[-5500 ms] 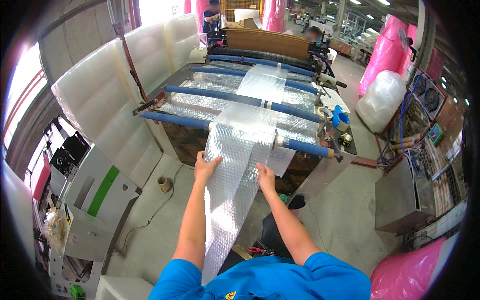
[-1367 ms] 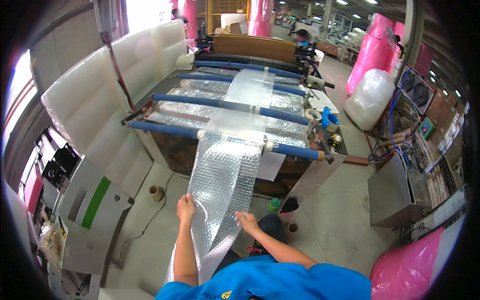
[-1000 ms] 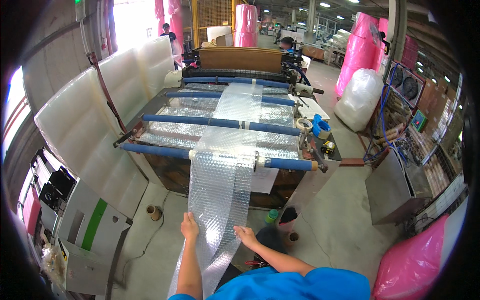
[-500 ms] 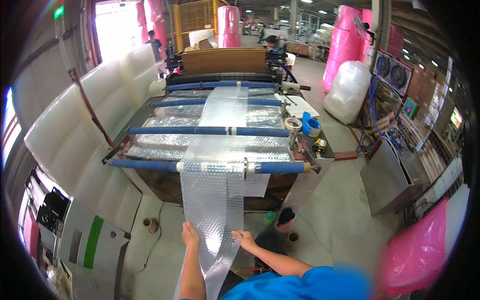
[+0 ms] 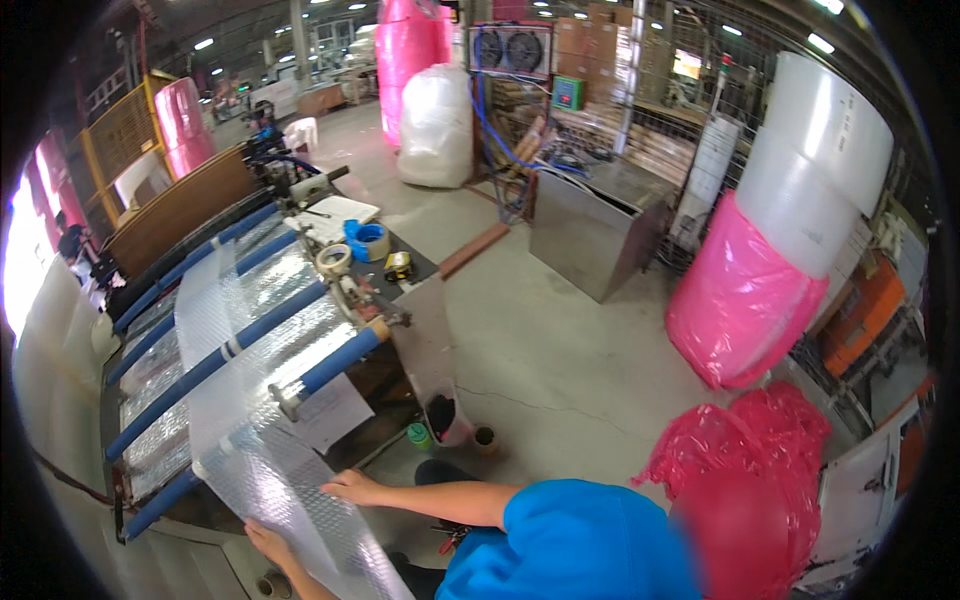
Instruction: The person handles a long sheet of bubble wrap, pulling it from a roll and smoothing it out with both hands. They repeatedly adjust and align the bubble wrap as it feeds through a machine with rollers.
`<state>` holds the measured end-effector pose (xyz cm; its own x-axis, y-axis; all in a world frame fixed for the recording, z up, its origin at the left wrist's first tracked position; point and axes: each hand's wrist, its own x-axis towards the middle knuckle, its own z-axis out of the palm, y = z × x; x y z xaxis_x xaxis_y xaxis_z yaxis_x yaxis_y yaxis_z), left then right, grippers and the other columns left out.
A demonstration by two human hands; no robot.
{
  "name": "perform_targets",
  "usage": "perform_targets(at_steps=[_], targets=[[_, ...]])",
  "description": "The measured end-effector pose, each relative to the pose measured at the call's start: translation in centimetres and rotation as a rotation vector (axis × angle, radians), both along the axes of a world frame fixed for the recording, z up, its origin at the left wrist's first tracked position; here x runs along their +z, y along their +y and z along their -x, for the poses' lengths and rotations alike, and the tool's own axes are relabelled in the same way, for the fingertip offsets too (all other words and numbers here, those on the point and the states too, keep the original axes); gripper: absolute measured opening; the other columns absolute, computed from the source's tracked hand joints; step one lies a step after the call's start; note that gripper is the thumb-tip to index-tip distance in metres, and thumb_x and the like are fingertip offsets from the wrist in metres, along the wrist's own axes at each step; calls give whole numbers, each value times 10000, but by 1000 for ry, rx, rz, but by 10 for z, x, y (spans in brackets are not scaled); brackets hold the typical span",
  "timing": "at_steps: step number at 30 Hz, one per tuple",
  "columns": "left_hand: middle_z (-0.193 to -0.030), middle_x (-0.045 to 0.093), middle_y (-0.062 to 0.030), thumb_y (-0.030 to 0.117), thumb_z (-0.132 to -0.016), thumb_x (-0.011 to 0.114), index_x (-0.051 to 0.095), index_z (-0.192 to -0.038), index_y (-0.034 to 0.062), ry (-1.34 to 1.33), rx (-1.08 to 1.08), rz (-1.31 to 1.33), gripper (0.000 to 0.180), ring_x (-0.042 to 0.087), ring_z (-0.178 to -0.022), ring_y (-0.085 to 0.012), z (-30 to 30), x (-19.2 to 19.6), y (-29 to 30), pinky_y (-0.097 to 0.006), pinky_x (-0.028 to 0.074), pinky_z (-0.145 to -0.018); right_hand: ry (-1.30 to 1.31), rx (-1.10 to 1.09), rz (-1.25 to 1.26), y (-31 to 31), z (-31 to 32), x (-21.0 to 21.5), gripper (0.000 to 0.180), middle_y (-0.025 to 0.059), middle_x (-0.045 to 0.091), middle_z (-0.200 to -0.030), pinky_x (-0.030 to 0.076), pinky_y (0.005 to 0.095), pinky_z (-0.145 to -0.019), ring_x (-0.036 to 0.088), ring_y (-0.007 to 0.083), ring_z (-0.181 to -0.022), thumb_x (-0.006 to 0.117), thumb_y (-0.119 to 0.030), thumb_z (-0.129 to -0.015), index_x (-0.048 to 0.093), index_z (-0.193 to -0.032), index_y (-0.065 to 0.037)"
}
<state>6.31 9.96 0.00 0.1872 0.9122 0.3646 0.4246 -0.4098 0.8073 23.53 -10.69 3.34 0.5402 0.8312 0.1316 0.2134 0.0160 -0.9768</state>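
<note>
Bubble film (image 5: 283, 490) hung below front roller (image 5: 345, 357), right grip (image 5: 350, 488) pinching one edge, left grip (image 5: 268, 543) opposite, closure indistinct; uneven pull risked skewing.

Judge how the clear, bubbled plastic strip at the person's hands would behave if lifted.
The clear, bubbled plastic strip is probably floppy: it bends over the blue front roller and slopes down between the left hand and the right hand. It's likely light for its size, being translucent film. Its glossy sheen hints it may be slippery.
</note>
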Motion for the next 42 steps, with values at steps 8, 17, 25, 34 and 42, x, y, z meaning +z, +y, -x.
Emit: perform_targets(at_steps=[8,17,25,34,42], targets=[[-971,531,-210,453,-766,544,437,-1054,-21,158,21,71,565,498,-904,-318,-31,114,-21,-369,381,-780,83,-213,-83,45,-19,41,389,76,546,-563,404,308,-501,503,117,-531,557,-374,-775,581,-714,9],[-1063,524,-195,442,-630,687,459,-1088,26,104,19,388,659,496,-994,-296,40,49,-102,-366,391,-820,-138,56,286,-48,49,-49,320,82,572,-587,419,296,-530,536,151,-548,581,-344,-766,616,-738,-27],[-815,608,-137,415,-644,678,518,-858,29,164,149,361,470,577,-780,-268,107,123,-156,-366,430,-691,316,291,201,-109,93,21,350,41,571,-655,414,238,-546,525,107,-594,537,-329,-824,593,-769,12],[-786,589,-164,428,-694,631,499,-839,20,106,145,407,452,568,-753,-314,91,49,-139,-376,424,-653,230,174,250,-95,72,-23,366,30,558,-636,402,241,-569,501,97,-601,537,-315,-823,588,-704,28],[-890,573,-205,531,-764,473,440,-978,56,369,165,436,522,534,-863,-383,57,13,-122,-441,410,-728,221,111,304,-67,45,-70,361,8,541,-612,383,231,-532,465,74,-570,526,-328,-827,602,-713,6]])
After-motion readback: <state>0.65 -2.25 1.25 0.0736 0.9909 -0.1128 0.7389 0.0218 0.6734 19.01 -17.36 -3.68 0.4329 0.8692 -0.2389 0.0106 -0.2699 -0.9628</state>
